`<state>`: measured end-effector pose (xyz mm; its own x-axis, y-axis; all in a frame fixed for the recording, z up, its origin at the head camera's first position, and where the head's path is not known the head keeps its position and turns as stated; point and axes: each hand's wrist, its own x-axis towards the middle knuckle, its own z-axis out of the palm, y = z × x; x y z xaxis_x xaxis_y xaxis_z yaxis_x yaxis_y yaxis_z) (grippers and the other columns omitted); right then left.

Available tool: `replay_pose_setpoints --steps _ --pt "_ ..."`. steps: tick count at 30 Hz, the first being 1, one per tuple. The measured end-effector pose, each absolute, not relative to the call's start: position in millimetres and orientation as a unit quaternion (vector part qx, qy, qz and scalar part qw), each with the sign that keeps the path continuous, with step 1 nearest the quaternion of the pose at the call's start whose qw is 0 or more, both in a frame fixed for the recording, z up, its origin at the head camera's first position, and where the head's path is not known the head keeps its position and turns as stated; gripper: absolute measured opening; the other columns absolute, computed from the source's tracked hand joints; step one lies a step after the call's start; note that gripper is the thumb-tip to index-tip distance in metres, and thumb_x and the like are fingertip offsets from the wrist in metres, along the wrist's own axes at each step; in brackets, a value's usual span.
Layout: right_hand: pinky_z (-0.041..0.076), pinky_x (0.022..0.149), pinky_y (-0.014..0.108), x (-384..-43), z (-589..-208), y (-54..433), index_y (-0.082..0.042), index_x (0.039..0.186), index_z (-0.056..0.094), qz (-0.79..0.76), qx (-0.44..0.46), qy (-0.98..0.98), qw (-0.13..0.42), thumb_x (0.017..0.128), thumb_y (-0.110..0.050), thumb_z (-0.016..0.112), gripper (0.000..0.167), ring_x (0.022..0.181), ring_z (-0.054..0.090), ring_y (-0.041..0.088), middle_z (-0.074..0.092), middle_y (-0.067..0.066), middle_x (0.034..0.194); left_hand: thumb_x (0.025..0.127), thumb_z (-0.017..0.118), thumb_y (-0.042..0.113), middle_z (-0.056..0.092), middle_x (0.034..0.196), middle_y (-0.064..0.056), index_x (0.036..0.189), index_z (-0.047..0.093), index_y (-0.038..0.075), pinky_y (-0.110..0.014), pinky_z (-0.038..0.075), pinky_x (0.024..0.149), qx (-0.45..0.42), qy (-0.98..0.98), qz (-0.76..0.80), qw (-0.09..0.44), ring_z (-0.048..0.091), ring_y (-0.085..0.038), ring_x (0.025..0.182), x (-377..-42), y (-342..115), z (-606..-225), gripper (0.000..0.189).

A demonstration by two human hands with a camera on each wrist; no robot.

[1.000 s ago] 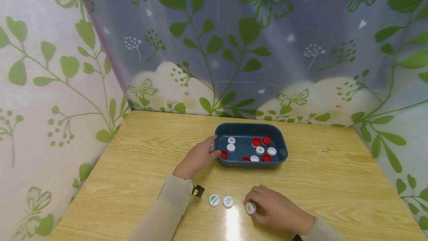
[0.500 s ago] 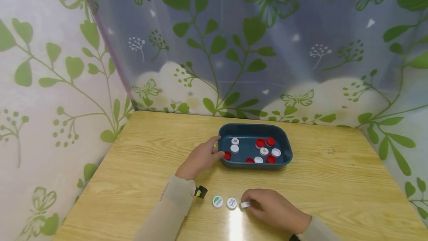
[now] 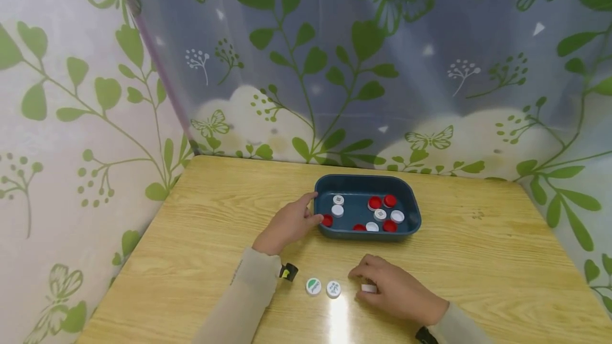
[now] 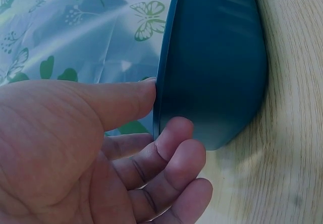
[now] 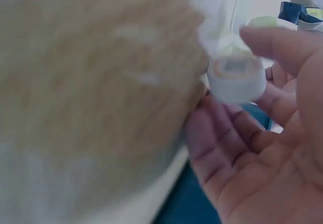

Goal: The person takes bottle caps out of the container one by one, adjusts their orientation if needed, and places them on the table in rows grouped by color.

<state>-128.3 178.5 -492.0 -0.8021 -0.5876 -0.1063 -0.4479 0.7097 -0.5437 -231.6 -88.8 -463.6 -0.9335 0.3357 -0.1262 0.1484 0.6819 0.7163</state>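
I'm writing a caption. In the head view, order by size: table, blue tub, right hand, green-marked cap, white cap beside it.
1. Table
2. Blue tub
3. Right hand
4. Green-marked cap and white cap beside it: too alike to rank

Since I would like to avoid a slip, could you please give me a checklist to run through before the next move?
1. Held white cap secured by the right hand: ok, thumb and fingers hold it.
2. Held cap clear of the table: cannot tell; the views do not settle contact.
3. Green-and-white cap and its white neighbor lying flat, printed sides up: ok.
4. Blue tray steadied: ok, the left hand is at its left end, touching the rim.
5. All caps out of the tray: not ok; red caps and white caps lie inside.
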Motion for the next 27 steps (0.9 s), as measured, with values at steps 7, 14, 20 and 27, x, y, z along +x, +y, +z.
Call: replay_pose_setpoints --steps 7,14,20,27 --pt "0.052 0.077 0.030 -129 -486 189 -0.023 0.107 0.072 -0.202 -0.276 0.932 0.118 0.092 -0.036 0.078 0.020 0.082 0.051 0.001 0.056 -0.016 0.097 0.102 0.068 0.034 0.065 0.084 -0.001 0.160 0.040 0.017 -0.033 0.047 0.060 0.130 0.910 0.373 0.128 0.058 -0.018 0.065 -232 -90 -461 0.066" --pt "0.049 0.071 0.030 -126 -481 192 -0.021 0.102 0.068 -0.159 -0.276 0.943 0.098 0.089 -0.038 0.082 0.025 0.080 0.048 0.006 0.052 -0.012 0.091 0.102 0.067 0.036 0.064 0.083 -0.001 0.160 0.040 0.018 -0.033 0.047 0.061 0.130 0.910 0.371 0.129 0.058 -0.019 0.065 -232 -91 -461 0.067" --pt "0.040 0.061 0.029 -125 -480 187 -0.023 0.091 0.059 -0.146 -0.252 0.949 0.120 0.091 -0.030 0.075 0.018 0.065 0.046 0.005 0.049 -0.013 0.075 0.102 0.067 0.037 0.063 0.082 -0.002 0.160 0.040 0.018 -0.033 0.046 0.059 0.134 0.912 0.366 0.130 0.057 -0.019 0.064 -232 -92 -463 0.067" --pt "0.049 0.072 0.028 -125 -478 180 -0.024 0.103 0.066 -0.248 -0.286 0.911 0.165 0.096 -0.021 0.068 0.008 0.079 0.054 0.002 0.059 -0.015 0.089 0.102 0.067 0.037 0.063 0.080 -0.002 0.160 0.039 0.019 -0.033 0.046 0.059 0.137 0.910 0.367 0.134 0.057 -0.018 0.062 -233 -92 -463 0.067"
